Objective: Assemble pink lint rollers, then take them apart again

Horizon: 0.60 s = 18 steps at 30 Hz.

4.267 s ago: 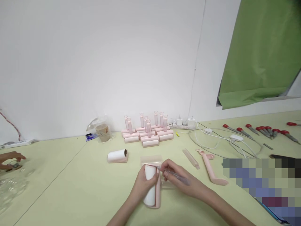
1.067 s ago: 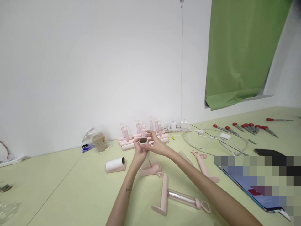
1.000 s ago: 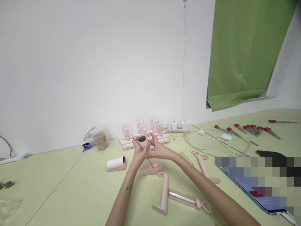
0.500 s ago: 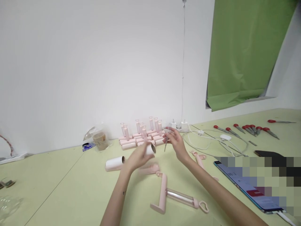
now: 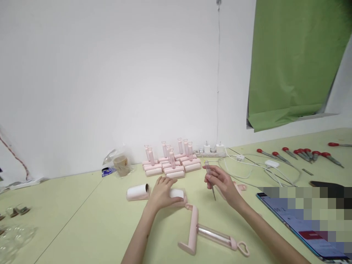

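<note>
My left hand (image 5: 161, 191) lies over a white paper roll (image 5: 176, 193) and holds it down in a pink tray (image 5: 183, 201) on the pale green table (image 5: 96, 223). My right hand (image 5: 224, 182) is raised a little to the right, pinching a thin tool with a clear handle and a metal tip (image 5: 210, 180). In front of both hands lies a pink L-shaped handle with a clear tube and a heart-shaped end (image 5: 213, 236). A second white roll in a pink cover (image 5: 137, 191) rests just left of my left hand.
Several finished pink rollers (image 5: 171, 162) stand by the wall, beside a power strip (image 5: 211, 150) and white cables (image 5: 264, 168). Red-handled screwdrivers (image 5: 299, 154) lie at the right, a phone (image 5: 302, 227) at the near right, a bagged cup (image 5: 121, 164) at the back left.
My left hand has brought the roll down from in front of me into the pink tray. My right hand has drawn away to the right with the thin tool.
</note>
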{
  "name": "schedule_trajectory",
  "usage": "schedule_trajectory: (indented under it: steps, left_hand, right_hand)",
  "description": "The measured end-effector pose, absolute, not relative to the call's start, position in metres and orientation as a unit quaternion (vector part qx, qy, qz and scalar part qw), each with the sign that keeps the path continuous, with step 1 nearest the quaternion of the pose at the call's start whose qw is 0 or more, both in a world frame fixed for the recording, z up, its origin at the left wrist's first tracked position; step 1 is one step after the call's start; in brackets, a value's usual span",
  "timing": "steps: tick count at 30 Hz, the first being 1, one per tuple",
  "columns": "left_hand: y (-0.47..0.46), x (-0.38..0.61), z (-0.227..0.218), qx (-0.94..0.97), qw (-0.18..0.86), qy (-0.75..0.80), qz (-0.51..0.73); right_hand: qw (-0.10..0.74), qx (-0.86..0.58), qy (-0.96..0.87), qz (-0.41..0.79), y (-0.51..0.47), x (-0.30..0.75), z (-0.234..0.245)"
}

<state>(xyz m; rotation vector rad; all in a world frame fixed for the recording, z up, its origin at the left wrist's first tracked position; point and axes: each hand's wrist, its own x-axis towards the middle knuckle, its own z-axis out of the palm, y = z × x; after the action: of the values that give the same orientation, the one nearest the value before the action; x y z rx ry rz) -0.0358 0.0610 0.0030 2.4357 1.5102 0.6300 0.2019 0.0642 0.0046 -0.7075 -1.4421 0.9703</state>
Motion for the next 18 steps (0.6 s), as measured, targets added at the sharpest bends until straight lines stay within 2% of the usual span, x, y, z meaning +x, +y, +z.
schedule_trajectory:
  steps: [8, 13, 18]
  left_hand:
    - [0.056, -0.054, -0.026, 0.775, 0.188, 0.535, 0.279]
    - [0.055, -0.051, -0.025, 0.758, 0.226, 0.495, 0.359]
    - [0.059, -0.045, -0.026, 0.748, 0.208, 0.490, 0.397]
  right_hand:
    - [0.497, -0.339, -0.675, 0.428, 0.059, 0.183, -0.016]
    - [0.491, -0.328, -0.682, 0.431, 0.057, 0.182, -0.014]
    - [0.491, -0.322, -0.684, 0.432, 0.058, 0.183, -0.016]
